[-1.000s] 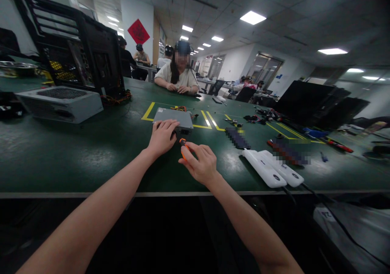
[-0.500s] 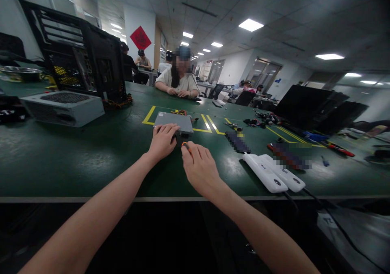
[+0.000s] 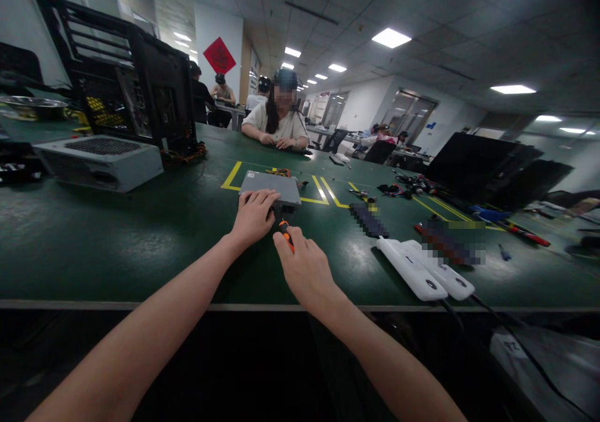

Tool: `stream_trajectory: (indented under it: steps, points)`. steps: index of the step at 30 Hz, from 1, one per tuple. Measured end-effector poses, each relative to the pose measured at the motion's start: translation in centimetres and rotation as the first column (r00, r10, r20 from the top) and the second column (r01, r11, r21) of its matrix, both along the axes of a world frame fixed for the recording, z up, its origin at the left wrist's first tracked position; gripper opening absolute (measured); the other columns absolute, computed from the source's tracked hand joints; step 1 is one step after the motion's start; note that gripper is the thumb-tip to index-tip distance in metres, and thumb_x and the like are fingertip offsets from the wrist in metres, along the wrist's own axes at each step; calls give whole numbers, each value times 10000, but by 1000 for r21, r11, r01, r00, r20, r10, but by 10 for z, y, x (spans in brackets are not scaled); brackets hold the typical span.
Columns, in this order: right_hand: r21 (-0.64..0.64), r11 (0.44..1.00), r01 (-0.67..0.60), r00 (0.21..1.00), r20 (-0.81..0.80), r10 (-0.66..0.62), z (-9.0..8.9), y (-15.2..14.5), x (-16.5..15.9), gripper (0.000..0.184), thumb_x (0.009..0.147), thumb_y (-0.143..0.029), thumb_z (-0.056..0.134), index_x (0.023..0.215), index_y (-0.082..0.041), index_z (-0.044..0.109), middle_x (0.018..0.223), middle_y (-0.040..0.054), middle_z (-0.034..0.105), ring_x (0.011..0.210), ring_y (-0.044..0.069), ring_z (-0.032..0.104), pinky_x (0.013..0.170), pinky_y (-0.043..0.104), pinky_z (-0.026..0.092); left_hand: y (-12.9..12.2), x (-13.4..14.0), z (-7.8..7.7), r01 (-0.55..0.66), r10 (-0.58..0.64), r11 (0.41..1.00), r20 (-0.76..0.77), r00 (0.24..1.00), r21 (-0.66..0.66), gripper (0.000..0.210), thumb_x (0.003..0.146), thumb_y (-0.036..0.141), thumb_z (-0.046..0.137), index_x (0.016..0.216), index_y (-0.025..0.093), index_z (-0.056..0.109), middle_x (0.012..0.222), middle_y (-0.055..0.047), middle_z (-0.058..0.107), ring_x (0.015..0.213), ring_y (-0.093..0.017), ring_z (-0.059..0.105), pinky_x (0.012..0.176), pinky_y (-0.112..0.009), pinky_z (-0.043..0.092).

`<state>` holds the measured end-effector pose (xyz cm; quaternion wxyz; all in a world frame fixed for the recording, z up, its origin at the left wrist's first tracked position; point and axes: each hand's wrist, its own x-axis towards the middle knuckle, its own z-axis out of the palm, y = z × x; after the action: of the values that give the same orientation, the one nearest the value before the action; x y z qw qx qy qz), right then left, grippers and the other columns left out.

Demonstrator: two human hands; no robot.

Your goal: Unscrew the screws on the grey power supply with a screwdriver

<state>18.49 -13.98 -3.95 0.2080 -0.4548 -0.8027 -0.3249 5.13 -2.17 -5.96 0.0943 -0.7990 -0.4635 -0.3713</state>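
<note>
left hand point(image 3: 254, 216) palm-down on metal box point(image 3: 276, 186), right hand point(image 3: 305, 269) curled round screwdriver point(image 3: 286, 233)

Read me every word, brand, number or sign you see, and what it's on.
Nothing reads clearly.
Red diamond sign on the pillar: dark character, too blurred.
Pale label on the grey metal box: too small.
Marks on the two white devices: too small.
White tag, lower right: too blurred.

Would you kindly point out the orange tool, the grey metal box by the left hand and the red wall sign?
Orange tool point(image 3: 286, 236): head view, on its handle.
Grey metal box point(image 3: 270, 183): head view, on its top face.
Red wall sign point(image 3: 219, 55): head view, on its middle.
</note>
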Motion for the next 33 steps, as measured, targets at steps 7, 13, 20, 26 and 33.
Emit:
stream_trajectory:
  steps: [7,13,20,26,33]
  points:
    - [-63,997,36,987,-155,-45,-3,-5,-2,232,908,-198,411,1115,-172,512,1117,134,561,746,160,604,584,269,483,-1,-2,1,19,-19,1000,-1,1000,-3,426,829,176,424,1243,243,502,1310,-48,532,1223,-227,444,1023,-419,249]
    - [42,999,-12,987,-157,18,-6,2,2,235,928,-206,405,1141,-199,503,1115,104,612,634,118,600,510,232,435,-1,-2,1,20,-20,1000,-5,1000,-7,434,824,167,431,1245,247,498,1311,-49,531,1231,-225,437,1022,-420,247]
    - [57,997,42,974,-224,-29,-5,3,1,264,902,-396,464,985,-161,553,927,96,611,622,138,581,509,245,426,-1,-2,-1,32,-32,999,-4,999,16,430,827,170,428,1247,230,492,1306,-58,531,1231,-228,436,1013,-414,250]
    - [10,999,-51,986,-159,52,-8,3,-2,251,908,-150,388,1142,-144,478,1157,147,549,836,166,599,700,295,484,1,-2,-1,22,-22,999,-14,1000,24,422,826,167,432,1239,231,493,1301,-51,537,1216,-219,449,1009,-411,249]
    - [-31,983,180,950,-254,-182,3,3,14,265,935,-349,414,1054,-160,558,919,89,638,653,153,590,576,264,419,-1,-2,-2,14,-13,999,-32,999,45,428,822,167,437,1244,218,486,1306,-62,532,1229,-226,438,1015,-419,243]
